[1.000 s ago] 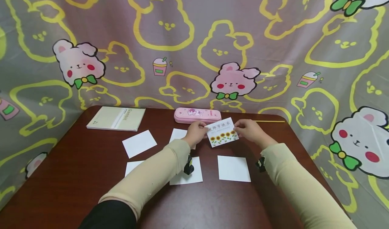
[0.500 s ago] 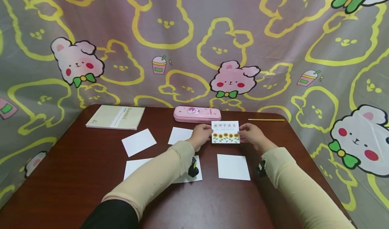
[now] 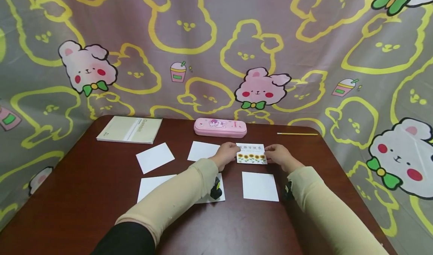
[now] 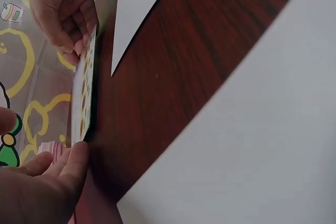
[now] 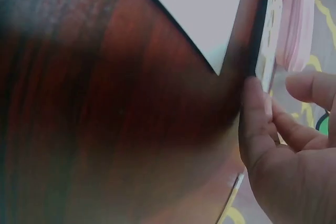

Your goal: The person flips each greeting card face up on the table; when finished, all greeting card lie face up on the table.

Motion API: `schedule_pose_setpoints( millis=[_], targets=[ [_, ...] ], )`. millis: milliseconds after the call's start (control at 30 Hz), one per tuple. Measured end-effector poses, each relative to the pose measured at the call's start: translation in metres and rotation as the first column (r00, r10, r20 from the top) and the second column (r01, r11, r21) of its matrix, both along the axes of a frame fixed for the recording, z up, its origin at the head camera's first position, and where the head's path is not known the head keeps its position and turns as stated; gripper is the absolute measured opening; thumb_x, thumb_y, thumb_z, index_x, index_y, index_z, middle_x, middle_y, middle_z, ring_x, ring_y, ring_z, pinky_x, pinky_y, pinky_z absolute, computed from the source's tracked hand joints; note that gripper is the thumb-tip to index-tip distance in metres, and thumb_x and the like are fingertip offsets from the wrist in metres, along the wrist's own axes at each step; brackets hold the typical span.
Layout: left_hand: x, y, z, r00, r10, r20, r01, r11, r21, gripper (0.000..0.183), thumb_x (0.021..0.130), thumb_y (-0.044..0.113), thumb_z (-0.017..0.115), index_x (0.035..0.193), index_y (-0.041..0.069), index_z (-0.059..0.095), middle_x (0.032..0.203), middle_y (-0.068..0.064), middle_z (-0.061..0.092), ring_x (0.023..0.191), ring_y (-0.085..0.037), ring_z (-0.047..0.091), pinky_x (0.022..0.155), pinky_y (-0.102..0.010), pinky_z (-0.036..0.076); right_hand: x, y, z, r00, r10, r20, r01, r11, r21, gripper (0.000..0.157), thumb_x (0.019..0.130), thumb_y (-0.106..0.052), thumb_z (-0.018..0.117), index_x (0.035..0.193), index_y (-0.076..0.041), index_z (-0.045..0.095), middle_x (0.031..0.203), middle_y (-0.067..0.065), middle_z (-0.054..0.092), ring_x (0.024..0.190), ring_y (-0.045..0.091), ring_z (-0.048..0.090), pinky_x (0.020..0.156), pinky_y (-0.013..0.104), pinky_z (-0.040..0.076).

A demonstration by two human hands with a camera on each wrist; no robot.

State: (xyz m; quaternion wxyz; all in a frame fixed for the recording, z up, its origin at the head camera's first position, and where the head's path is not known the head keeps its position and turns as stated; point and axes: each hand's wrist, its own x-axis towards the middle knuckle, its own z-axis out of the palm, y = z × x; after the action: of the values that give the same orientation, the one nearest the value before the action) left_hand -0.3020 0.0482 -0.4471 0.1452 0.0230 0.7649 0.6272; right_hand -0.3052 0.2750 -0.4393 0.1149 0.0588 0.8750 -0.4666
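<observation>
A white greeting card [image 3: 251, 154] with Chinese characters and a row of printed sunflowers is between my two hands, low over the back half of the table. My left hand [image 3: 226, 154] pinches its left edge. At the opposite edge, my right hand [image 3: 279, 157] pinches it between thumb and fingers. Seen edge-on in the left wrist view, the card [image 4: 85, 90] spans the two hands. Its contact with the tabletop is unclear. A blank white card [image 3: 260, 186] lies just in front of it, and another white card [image 3: 202, 151] is partly behind my left hand.
More white cards lie to the left, one tilted card [image 3: 155, 158] and others partly under my left forearm. Along the back are a cream notebook [image 3: 130, 130], a pink pencil case [image 3: 220, 128] and a yellow pencil [image 3: 297, 134]. A patterned curtain [image 3: 216, 59] hangs behind the dark wooden table [image 3: 84, 195].
The sunflower card, tilted and raised a second ago, has been straightened and brought down closer to the table. Both hands moved with it, keeping their hold. The other cards stayed put.
</observation>
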Motion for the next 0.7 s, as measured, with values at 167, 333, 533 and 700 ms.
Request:
schedule_pose_setpoints(
  millis=[167,333,533,700],
  targets=[
    [0.0033,0.0012,0.0025,0.999,-0.034,0.025,0.035,0.998,-0.053,0.046,0.100,0.018,0.059,0.137,-0.009,0.054,0.133,-0.020,0.060,0.113,-0.031,0.062,0.099,-0.041,0.051,-0.0005,-0.0008,0.0022,0.999,0.037,0.034,-0.039,0.997,0.062,0.037,0.102,-0.008,0.056,0.127,0.019,0.057,0.105,0.020,0.064,0.089,0.022,0.064,0.081,0.034,0.059],
    [0.0051,0.0025,0.0059,0.998,-0.029,0.063,0.028,1.000,0.004,0.043,0.099,0.015,0.059,0.134,-0.010,0.055,0.123,-0.018,0.061,0.109,-0.028,0.060,0.099,-0.039,0.050,-0.0029,-0.0018,0.0048,0.998,0.039,0.050,-0.043,0.996,0.082,0.034,0.101,-0.008,0.057,0.121,0.018,0.061,0.092,0.013,0.064,0.080,0.017,0.061,0.077,0.032,0.060],
    [0.0058,0.0032,0.0066,0.998,-0.006,0.063,0.005,1.000,0.016,0.042,0.098,0.014,0.059,0.132,-0.011,0.058,0.124,-0.018,0.062,0.106,-0.027,0.059,0.099,-0.040,0.050,-0.0056,-0.0006,0.0054,0.998,0.027,0.050,-0.032,0.996,0.082,0.034,0.100,-0.008,0.057,0.123,0.018,0.060,0.093,0.013,0.064,0.078,0.014,0.061,0.075,0.029,0.059],
    [0.0066,0.0011,0.0055,0.997,-0.032,0.067,0.032,0.999,-0.005,0.046,0.098,0.015,0.059,0.135,-0.011,0.057,0.131,-0.019,0.061,0.110,-0.030,0.059,0.101,-0.041,0.049,-0.0024,-0.0019,0.0065,0.999,0.024,0.045,-0.028,0.996,0.088,0.037,0.100,-0.009,0.058,0.125,0.019,0.058,0.100,0.017,0.065,0.081,0.016,0.063,0.079,0.031,0.059]
  ],
)
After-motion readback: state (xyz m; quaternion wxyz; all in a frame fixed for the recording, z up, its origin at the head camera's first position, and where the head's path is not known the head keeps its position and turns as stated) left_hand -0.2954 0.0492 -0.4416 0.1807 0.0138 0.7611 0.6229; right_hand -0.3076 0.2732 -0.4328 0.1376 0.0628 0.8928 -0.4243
